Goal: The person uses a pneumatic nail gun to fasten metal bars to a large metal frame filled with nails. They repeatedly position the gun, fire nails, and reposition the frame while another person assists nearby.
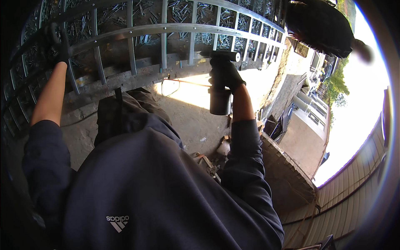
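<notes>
A silvery metal frame [166, 28] with long rails and several crossbars stretches over a work table across the top of the view. In a black glove, my left hand [53, 41] is closed around a bar of this frame at the upper left; its fingers are partly lost in shadow. My right hand [224, 74], also gloved in black, grips a dark rivet gun [221, 102] by its handle. The tool's thick cylinder hangs below the fist, while its head lies level above it, beside the frame's near edge. Its front tip is hard to make out.
Many thin metal pins, like rivet stems, [181, 11] litter the table under the frame. A person in dark clothing [318, 27] is at the upper right. A low wall [287, 175] stands to the right, near corrugated sheeting [350, 196]. A thin cord [187, 82] runs below the table edge.
</notes>
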The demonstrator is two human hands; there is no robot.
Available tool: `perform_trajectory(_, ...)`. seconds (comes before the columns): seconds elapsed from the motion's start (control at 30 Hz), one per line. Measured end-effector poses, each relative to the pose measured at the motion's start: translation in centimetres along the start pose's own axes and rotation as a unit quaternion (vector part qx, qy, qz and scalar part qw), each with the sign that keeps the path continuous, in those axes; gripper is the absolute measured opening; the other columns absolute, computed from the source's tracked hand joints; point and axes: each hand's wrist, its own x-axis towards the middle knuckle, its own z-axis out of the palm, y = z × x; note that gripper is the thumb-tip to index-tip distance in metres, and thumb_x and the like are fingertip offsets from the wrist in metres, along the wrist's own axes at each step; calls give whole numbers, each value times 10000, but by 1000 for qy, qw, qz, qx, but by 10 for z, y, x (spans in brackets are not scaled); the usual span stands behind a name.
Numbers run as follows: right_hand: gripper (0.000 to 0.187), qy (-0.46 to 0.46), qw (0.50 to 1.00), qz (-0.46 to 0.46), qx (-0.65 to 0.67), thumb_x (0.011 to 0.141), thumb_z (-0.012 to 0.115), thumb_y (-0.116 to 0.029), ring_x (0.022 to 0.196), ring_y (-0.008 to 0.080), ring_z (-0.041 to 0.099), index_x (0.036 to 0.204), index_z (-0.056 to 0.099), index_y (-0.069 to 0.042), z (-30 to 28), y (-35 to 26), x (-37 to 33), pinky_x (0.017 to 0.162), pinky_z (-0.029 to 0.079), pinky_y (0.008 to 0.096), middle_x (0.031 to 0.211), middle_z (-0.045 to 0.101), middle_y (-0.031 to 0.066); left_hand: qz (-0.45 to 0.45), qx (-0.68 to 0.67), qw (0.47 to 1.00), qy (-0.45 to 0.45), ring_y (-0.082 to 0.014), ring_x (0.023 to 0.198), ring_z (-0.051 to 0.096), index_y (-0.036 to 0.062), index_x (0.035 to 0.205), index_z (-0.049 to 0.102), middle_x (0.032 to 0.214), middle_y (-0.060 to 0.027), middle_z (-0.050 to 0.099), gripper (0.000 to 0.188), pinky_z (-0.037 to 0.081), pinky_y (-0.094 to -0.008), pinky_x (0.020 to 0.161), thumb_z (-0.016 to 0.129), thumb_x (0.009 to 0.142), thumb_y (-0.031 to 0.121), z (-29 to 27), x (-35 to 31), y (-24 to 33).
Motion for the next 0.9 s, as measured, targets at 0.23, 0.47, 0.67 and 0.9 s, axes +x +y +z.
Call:
perform_trajectory(0.23,252,103,936,117,316,1000,516,-63,639,140,576,1244,578,-54,-31,9,-25,537,508,384,899,594,25,-16,-31,999,-10,-366,1478,350,91,1521,461,1571,-195,397,583,285,-501,1210,550,1055,431,6,-4,-8)
perform_trajectory(0.47,253,231,956,-15,-178,864,668,-158,816,251,681,1102,653,-71,-58,14,37,692,572,427,950,661,108,9,-7,1000,1,-361,1479,353,114,1524,466,1571,-187,408,582,275,-495,1218,526,1057,457,2,2,-2)
perform_trajectory(0.67,339,203,910,-91,-349,804,733,-179,867,295,690,1112,654,-63,-71,18,54,739,578,441,985,674,131,8,-36,999,9,-341,1505,317,146,1524,474,1597,-148,393,603,263,-499,1225,494,1049,516,-4,5,10)
perform_trajectory(0.9,433,169,905,-113,-373,771,776,-185,917,336,699,1160,638,-54,-83,7,52,778,582,456,1031,683,153,29,0,1000,8,-323,1513,309,190,1532,474,1608,-108,390,575,240,-507,1236,467,1056,513,-14,10,20)
